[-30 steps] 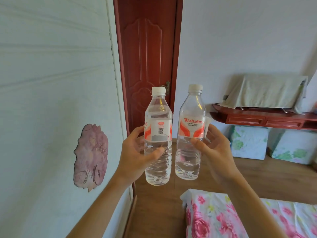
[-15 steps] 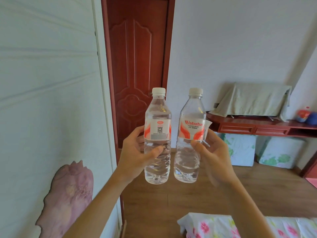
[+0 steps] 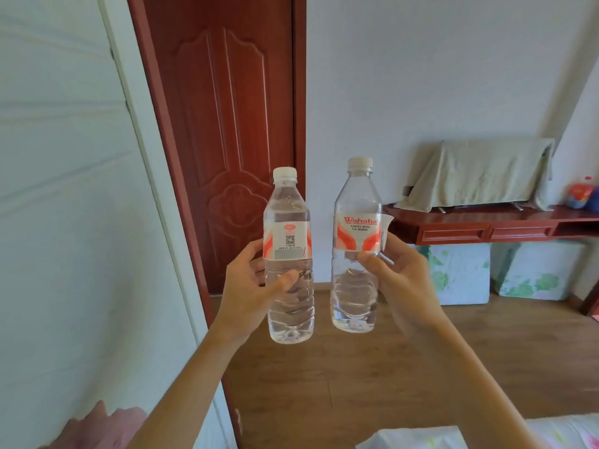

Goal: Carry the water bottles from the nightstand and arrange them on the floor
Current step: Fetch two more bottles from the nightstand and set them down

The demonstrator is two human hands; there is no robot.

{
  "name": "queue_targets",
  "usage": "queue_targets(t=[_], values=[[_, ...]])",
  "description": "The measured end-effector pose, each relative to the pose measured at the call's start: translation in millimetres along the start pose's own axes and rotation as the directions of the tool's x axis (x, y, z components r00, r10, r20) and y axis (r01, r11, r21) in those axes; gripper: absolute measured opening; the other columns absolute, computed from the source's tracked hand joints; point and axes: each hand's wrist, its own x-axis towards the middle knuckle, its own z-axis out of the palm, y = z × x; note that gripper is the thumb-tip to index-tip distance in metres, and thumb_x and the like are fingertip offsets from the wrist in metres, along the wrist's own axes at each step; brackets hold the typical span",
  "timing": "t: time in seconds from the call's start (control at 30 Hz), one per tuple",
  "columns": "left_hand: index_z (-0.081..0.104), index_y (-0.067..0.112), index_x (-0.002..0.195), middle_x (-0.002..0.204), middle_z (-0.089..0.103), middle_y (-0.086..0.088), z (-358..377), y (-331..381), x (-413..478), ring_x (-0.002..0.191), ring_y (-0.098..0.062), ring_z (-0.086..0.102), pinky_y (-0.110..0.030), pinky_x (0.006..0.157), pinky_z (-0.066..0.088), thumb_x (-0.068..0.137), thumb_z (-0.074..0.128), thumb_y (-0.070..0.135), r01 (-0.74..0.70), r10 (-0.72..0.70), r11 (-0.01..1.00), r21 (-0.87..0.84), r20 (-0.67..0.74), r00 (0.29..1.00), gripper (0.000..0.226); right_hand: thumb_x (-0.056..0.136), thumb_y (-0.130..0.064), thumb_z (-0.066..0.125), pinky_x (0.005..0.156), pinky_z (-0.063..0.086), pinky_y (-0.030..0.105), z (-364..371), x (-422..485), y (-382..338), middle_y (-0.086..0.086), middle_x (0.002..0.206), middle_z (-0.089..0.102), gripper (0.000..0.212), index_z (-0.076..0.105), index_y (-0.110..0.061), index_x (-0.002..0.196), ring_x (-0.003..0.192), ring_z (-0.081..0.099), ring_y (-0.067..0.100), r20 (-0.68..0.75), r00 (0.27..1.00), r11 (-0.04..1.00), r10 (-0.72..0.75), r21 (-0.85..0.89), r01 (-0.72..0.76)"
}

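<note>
Bottles drift a touch apart and the bed (image 3: pixel 557 432) sinks almost out of the bottom edge as the view lifts, opening more bare floor (image 3: pixel 421 367) ahead. Left hand (image 3: pixel 256 286) grips the left bottle (image 3: pixel 288 228) round its lower body, fingers (image 3: pixel 248 252) wrapped behind and thumb across the front. Right hand (image 3: pixel 402 286) holds the right bottle (image 3: pixel 355 205) the same way, just under its label. Both are upright, capped and side by side in the air, not touching, the right one riding a little higher, with the red door (image 3: pixel 227 124) behind. The pick-up looks done and the carry is under way. Neither bottle has reached the floor, so setting down and lining up are both to come, and whether more wait to be fetched cannot be told from here
</note>
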Motion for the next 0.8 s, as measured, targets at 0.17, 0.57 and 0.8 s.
queue_targets(t=[0.17,0.57,0.8], values=[[0.057,0.026,0.118,0.101,0.073,0.021,3.8,-21.9,63.6,0.096,-0.005,0.071,-0.019,0.071,0.057,0.078,0.076,0.0,-0.026,0.026,1.0,0.01,-0.007,1.0,0.052,0.082,-0.02,0.071,0.086,0.06,0.039,-4.9,66.3,27.4,0.002,0.117,0.075,0.044,0.066,-0.014,0.126,0.11,0.071,0.021,0.027,0.999,1.0,-0.025,0.003,0.025],[0.058,0.032,0.113,0.098,0.074,0.02,38.8,-83.1,202.4,0.094,-0.005,0.071,-0.018,0.071,0.057,0.077,0.078,0.004,-0.001,0.001,1.0,0.006,-0.108,0.994,0.049,0.08,-0.025,0.071,0.087,0.061,0.034,-37.6,217.2,88.2,-0.003,0.114,0.076,0.044,0.068,-0.016,0.123,0.109,0.071,0.016,0.061,0.998,0.999,-0.011,-0.035,0.014],[0.058,0.032,0.113,0.095,0.073,0.027,51.0,-114.8,253.9,0.092,0.003,0.069,-0.012,0.068,0.054,0.076,0.079,0.003,0.027,-0.024,0.999,0.028,-0.102,0.995,0.051,0.083,-0.028,0.069,0.091,0.06,0.04,-46.5,268.1,123.6,-0.007,0.114,0.075,0.042,0.067,-0.019,0.124,0.109,0.071,0.014,0.068,0.998,0.997,0.018,-0.072,-0.013]])
